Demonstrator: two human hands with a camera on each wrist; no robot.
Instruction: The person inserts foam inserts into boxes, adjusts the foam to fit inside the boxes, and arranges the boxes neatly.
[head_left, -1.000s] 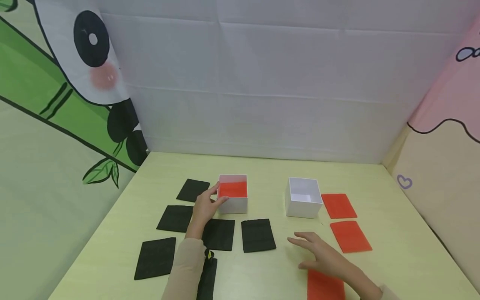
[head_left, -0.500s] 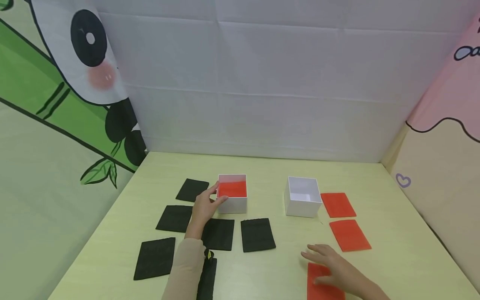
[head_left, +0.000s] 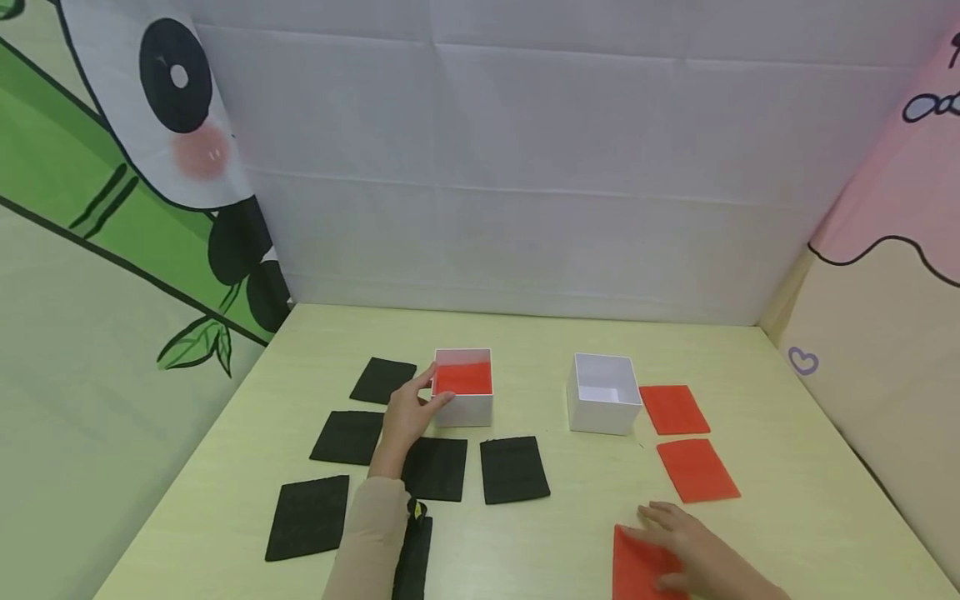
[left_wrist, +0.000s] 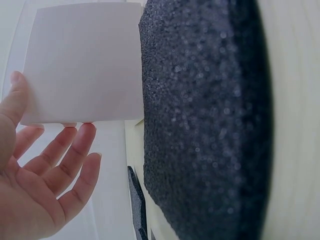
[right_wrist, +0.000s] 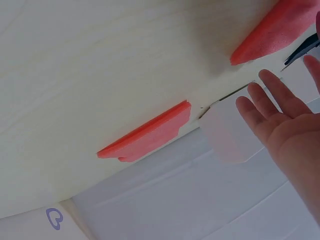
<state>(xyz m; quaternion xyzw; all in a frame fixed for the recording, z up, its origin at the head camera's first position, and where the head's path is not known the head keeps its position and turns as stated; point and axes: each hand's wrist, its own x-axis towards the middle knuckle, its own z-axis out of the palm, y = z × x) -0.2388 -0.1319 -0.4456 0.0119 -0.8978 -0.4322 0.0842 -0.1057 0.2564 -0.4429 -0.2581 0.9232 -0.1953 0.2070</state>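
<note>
My left hand [head_left: 408,417] holds the near left corner of a white open-topped box [head_left: 463,410], thumb on the front rim and fingers along the left side. A red foam square [head_left: 462,378] lies inside this box. In the left wrist view the fingertips [left_wrist: 86,131] rest along the side of the box. My right hand [head_left: 686,546] hovers over another red foam square [head_left: 633,562] near the front, its fingers spread and partly covering it; the right wrist view shows nothing in its palm.
A second white box [head_left: 604,417] stands to the right. Two more red squares [head_left: 675,410] lie beside and in front of it. Several black foam squares [head_left: 309,518] spread over the left and middle of the table [head_left: 540,333]; walls enclose its back and sides.
My right hand has moved right and toward the front edge, onto the near red square. The left hand keeps its place at the box.
</note>
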